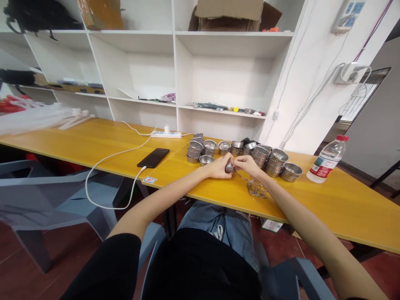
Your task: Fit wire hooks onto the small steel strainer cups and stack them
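Observation:
My left hand point(219, 167) is closed around a small perforated metal cup point(229, 167), tilted on its side just above the table. Close beside it, my right hand point(247, 164) pinches at the cup's edge, where a thin metal wire point(241, 176) comes down from the fingertips. The wire's end between the fingers is too small to make out clearly. Below the right wrist lies a loose heap of bent wire loops point(256, 188). Behind both hands stand several perforated metal cups point(210, 146), many stacked, with more stacks point(270, 167) to the right.
On the yellow table point(337, 208) a plastic bottle point(327, 160) stands at the right. A black phone point(153, 158) on a white cable point(103, 160) lies left, before a power strip point(165, 134). White shelves point(150, 33) rise behind. Plastic bags point(37, 118) lie far left.

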A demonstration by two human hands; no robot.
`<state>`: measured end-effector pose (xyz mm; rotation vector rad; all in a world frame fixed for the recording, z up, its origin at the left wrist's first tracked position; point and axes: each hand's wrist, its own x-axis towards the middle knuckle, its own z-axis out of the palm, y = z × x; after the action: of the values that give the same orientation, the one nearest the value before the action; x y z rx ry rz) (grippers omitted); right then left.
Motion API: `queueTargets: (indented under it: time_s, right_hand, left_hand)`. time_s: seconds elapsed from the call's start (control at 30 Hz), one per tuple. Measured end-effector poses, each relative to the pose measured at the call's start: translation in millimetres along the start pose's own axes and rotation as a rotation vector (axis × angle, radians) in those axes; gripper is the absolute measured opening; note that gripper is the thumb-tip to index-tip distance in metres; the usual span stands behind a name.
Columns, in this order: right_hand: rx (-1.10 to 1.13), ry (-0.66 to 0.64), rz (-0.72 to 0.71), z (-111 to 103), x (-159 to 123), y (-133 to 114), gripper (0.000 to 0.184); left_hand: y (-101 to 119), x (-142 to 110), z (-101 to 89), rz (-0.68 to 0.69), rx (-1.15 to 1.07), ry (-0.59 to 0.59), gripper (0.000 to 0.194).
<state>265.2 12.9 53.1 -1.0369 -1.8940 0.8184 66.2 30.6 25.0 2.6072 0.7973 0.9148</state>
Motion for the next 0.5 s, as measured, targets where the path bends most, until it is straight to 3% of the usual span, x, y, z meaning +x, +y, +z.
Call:
queueTargets:
  time_s: [0.23, 0.5]
  right_hand:
    - [0.001, -0.015, -0.003, -1.0, -2.3, 2.2, 0.032]
    - [0.0, -0.143, 0.024, -14.2, -9.2, -10.5, 0.033]
  left_hand:
    - [-0.3, 0.0, 0.0, 0.019, -0.017, -0.005, 0.049]
    - [-2.7, -3.2, -0.2, 0.013, -0.056, 0.014, 0.05]
